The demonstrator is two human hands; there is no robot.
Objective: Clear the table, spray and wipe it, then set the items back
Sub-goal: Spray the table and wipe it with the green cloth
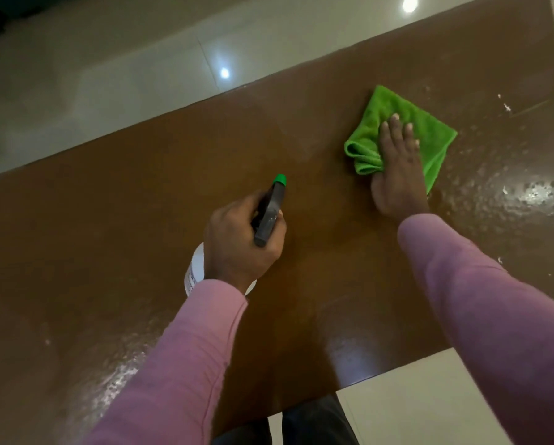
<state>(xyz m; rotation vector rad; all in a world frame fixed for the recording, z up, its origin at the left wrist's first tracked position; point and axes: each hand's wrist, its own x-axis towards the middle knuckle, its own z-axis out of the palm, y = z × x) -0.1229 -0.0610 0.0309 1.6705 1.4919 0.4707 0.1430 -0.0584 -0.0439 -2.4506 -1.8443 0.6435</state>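
Gripped the spray bottle with the left hand, fingers curled round its dark trigger head, over the brown table. Pressed the green cloth flat on the table with the right hand, fingers straight and spread. Could not read the bottle's label.

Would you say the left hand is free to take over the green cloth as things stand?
Probably not: the left hand grips the spray bottle, and the right hand presses flat on the green cloth. Only bare table lies between them.
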